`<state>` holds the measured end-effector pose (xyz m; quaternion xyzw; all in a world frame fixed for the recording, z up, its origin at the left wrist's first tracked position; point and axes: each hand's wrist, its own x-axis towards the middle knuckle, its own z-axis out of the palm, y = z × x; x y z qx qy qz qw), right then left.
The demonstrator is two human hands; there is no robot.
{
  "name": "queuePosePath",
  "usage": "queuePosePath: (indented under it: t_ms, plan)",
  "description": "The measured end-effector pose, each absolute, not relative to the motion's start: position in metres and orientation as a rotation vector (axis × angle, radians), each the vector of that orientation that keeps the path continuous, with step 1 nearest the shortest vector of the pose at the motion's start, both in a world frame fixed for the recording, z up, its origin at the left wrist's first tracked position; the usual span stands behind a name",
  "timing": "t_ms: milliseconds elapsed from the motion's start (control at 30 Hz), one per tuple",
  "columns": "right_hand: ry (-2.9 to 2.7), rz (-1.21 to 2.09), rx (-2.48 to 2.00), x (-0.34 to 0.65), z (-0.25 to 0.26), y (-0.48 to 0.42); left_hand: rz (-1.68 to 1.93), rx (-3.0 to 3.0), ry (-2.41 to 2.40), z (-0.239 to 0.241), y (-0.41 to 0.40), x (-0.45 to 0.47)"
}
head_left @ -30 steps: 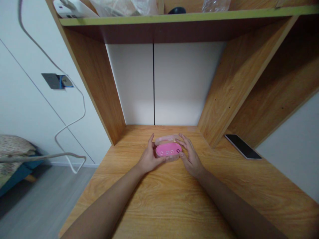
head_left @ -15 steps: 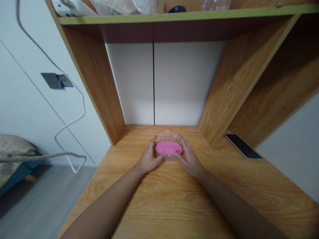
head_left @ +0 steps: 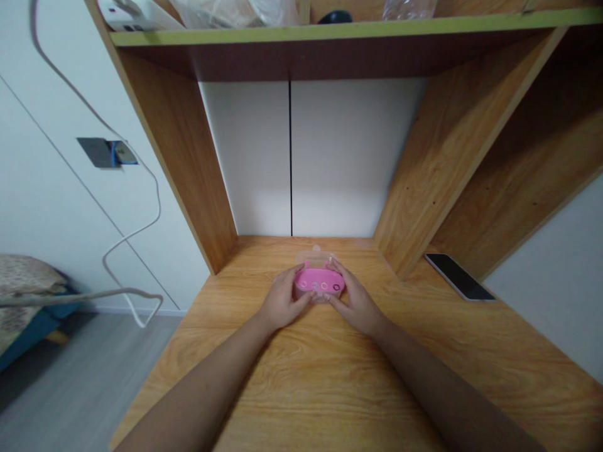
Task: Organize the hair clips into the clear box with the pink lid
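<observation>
On the wooden desk sits a small plastic box (head_left: 318, 297) with clear walls and a pink oval top surface (head_left: 320, 276). Several small ring shapes line its near edge, pale ones and a dark one at the right. Its clear lid (head_left: 308, 258) stands back behind it, with a tab at the top. My left hand (head_left: 284, 297) wraps round the left end, thumb at the front and fingers at the back. Round the right end curls my right hand (head_left: 357, 302), its thumb near the front middle. My fingers partly hide both ends.
A phone (head_left: 459, 277) lies on the desk at the right, beside a wooden upright panel (head_left: 466, 150). Overhead, a shelf (head_left: 301, 34) holds plastic bags (head_left: 235, 14) and a white power strip (head_left: 136, 16). A white cable (head_left: 157, 194) hangs at the left.
The fingers of both hands have moved inward over the back of the box. My right thumb has slid left along its front. The box has stayed in place.
</observation>
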<state>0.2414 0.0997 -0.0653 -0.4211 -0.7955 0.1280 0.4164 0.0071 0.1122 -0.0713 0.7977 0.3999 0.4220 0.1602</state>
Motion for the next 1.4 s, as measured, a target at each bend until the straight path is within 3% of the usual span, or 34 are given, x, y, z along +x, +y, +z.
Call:
queuePosePath:
  t_ms: [1400]
  plan:
    - [-1.884, 0.385, -0.934, 0.237, -0.053, 0.091, 1.245, 2.304, 1.077, -0.063, 0.107, 0.007]
